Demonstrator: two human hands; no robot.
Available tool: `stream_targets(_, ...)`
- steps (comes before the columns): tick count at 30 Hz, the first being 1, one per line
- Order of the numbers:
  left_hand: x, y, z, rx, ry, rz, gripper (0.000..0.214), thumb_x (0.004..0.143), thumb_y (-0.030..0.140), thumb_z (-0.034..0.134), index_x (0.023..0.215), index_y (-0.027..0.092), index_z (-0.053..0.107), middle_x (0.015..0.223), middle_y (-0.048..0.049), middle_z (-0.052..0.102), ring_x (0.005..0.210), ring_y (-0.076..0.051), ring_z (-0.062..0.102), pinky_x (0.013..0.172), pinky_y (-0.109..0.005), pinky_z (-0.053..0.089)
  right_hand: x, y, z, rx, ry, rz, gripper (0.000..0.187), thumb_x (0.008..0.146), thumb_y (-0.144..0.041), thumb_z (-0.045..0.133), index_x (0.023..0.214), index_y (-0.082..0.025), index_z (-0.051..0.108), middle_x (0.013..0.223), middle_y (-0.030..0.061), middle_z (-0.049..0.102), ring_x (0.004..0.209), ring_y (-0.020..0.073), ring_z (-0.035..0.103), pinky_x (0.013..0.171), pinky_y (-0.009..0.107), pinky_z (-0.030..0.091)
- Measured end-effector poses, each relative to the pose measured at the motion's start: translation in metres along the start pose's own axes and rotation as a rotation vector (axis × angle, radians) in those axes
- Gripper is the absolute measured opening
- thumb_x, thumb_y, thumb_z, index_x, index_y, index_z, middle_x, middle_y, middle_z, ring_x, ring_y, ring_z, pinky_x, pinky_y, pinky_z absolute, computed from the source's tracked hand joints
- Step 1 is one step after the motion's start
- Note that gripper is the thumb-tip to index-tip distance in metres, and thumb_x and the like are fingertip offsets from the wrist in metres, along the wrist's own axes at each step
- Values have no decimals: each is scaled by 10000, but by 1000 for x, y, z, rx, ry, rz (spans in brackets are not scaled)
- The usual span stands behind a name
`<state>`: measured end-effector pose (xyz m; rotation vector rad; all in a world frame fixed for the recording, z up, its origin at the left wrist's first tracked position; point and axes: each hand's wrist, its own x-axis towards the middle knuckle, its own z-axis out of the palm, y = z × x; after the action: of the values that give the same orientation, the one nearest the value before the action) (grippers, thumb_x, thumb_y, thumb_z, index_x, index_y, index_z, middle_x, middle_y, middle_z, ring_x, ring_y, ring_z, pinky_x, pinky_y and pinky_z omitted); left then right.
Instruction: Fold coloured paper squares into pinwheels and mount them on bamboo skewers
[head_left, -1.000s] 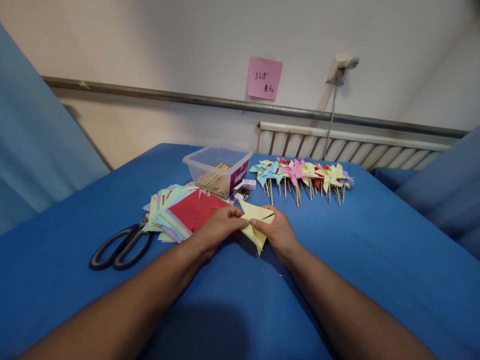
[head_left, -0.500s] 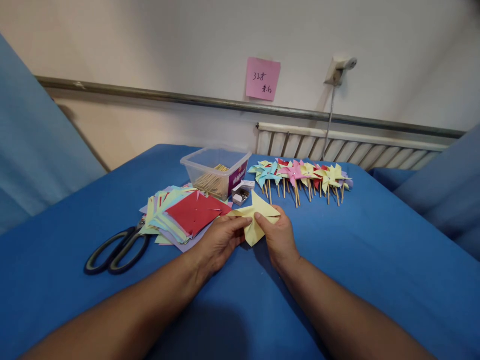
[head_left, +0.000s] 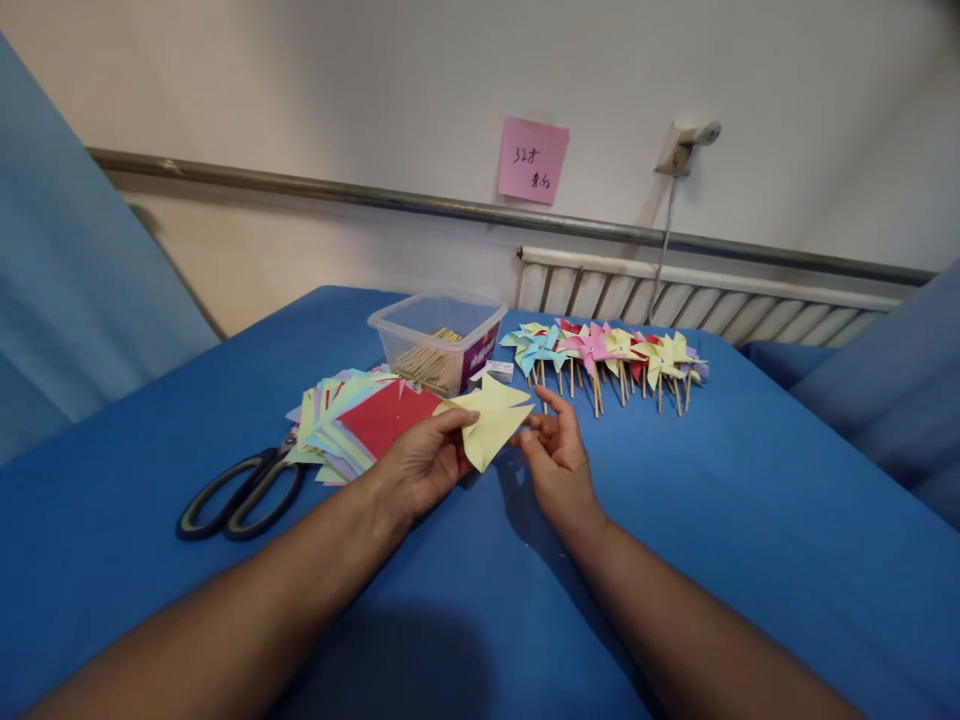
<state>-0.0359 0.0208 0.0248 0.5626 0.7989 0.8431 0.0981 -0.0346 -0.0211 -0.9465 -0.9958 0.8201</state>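
Between thumb and fingers, my left hand (head_left: 431,460) pinches a pale yellow paper square (head_left: 491,420) with slits cut in from its corners. The paper is held a little above the table, its right-hand points loose. Just right of it is my right hand (head_left: 556,445), thumb and index finger apart, with nothing visible in it. Behind the paper, a small white box (head_left: 495,372) is partly hidden. To the left of my left hand lies a stack of coloured paper squares with a red one (head_left: 382,418) on top.
A clear plastic tub (head_left: 435,308) of short wooden sticks (head_left: 427,365) stands behind the paper stack. Dark-handled scissors (head_left: 244,495) lie at left, blades under the papers. Several finished pinwheels (head_left: 592,348) rest at the back right, near a radiator (head_left: 607,290). A blue cloth (head_left: 712,560) covers the table.
My right hand has let go of the yellow paper and moved slightly away to the right. The paper has opened flatter and stays in my left hand.
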Motion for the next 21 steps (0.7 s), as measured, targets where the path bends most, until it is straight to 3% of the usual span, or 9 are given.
stream_targets(3,-1,8,-2,-26,-17,13,362,717,28,593,1068,109,630,950,-99,721,798,-201,689,737,-309,566,-4,0,-1,-128,-132,-93,531,821,-170,544,1315,-311,410,1041,38,607,837,148,602,797,332,496)
stream_targets(6,-2,8,-3,-11,-37,20,349,726,41,596,1068,98,632,946,-101,719,794,-194,686,735,-291,562,-5,0,-3,-314,-222,-187,480,790,-132,562,1230,-316,519,1111,48,567,975,178,582,822,335,491)
stream_targets(13,-7,-1,1,70,-62,26,262,738,66,603,985,115,676,882,-80,733,700,-164,663,647,-248,537,-2,-13,-5,-522,-140,-368,194,731,-198,698,914,-258,677,1427,46,340,1299,259,382,1056,443,337)
stream_targets(18,-6,-7,-1,128,-84,96,237,705,91,656,938,122,688,935,-97,728,777,-183,663,698,-256,522,-1,-17,-6,-577,-143,-400,54,747,-215,692,789,-249,696,1373,42,406,1260,264,419,1028,454,350)
stream_targets(21,-4,-7,-2,107,-78,62,236,715,106,654,948,131,681,955,-93,718,780,-178,660,694,-260,522,-1,-18,-8,-549,-205,-401,145,754,-172,661,840,-281,702,1367,24,424,1264,266,413,1033,472,339)
